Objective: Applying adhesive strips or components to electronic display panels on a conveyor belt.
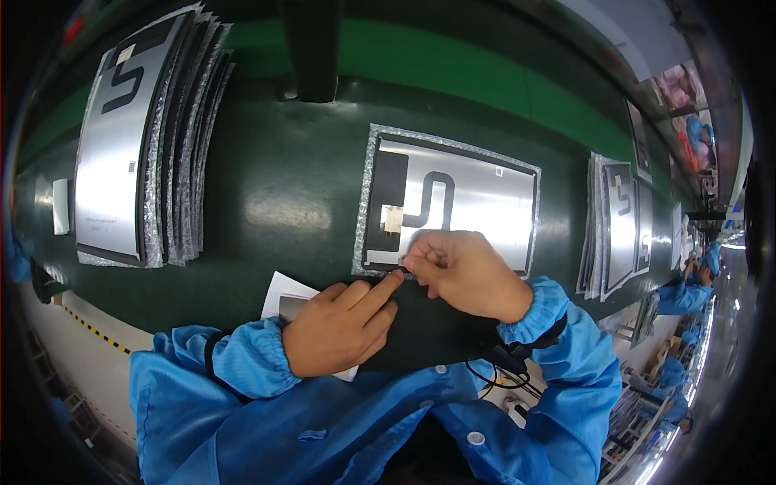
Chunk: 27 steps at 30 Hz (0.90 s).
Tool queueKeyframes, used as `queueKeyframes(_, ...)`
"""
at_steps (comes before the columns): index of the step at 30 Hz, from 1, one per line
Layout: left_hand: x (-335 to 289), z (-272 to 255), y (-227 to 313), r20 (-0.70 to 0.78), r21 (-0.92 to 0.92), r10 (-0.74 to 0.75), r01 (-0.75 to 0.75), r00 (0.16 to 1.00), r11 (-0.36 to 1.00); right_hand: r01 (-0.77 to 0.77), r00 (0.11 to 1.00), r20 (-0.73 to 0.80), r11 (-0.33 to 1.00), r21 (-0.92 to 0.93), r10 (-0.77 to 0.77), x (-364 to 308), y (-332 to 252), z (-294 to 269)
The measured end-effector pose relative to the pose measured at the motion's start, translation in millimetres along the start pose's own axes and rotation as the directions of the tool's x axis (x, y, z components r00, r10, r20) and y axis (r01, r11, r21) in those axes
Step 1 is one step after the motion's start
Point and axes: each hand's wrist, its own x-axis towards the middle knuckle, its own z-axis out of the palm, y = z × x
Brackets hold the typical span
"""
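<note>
A flat display panel [477, 202] with a silver metal back, a black bent strip and a black end section lies on a sheet of bubble wrap [453, 139] before me. A small beige tape piece [393, 219] sits on its black end. At the panel's near edge, by the left corner, my right hand [465, 271] is closed in a pinch; what its fingertips hold is too small to make out. My left hand [343, 323] has its fingers stretched out, the index tip at the same edge beside the right fingertips. White sheets [279, 289] lie partly hidden under the left hand.
A tall stack of similar panels [113, 178] layered with bubble wrap stands at the left, beside a small white block [61, 207]. More wrapped panels [618, 218] stand at the right. A dark post [314, 56] rises behind the green table [275, 178]. A co-worker [691, 287] sits far right.
</note>
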Motion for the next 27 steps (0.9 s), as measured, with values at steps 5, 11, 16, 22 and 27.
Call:
queueKeyframes(5, -0.6, 1.4, -1.8, -0.015, 0.006, 0.031, -0.031, 0.999, 0.999, 0.005, 1.000, 0.005, 0.999, -0.031, -0.005, -0.2, 1.3, 1.5)
queueKeyframes(11, -0.2, 1.5, -1.0, -0.023, 0.018, 0.031, -0.030, 0.999, 0.999, 0.018, 1.000, -0.001, 0.999, -0.030, -0.018, -0.9, -0.1, 1.9)
queueKeyframes(16, 1.5, -0.7, 2.0, 0.030, 0.043, -0.006, 0.005, 1.000, 0.999, 0.056, 0.998, -0.007, 0.997, -0.054, -0.057, 0.7, 2.2, 2.3)
queueKeyframes(22, 3.0, 1.5, 2.4, 0.011, 0.043, -0.016, 0.015, 1.000, 0.999, 0.073, 0.997, -0.019, 0.993, -0.095, -0.075, 0.4, 0.9, 2.9)
queueKeyframes(27, 3.6, 1.2, 2.9, 0.034, 0.024, -0.031, 0.030, 0.999, 0.999, 0.106, 0.992, -0.055, 0.980, -0.167, -0.117, -2.1, -4.9, 1.4)
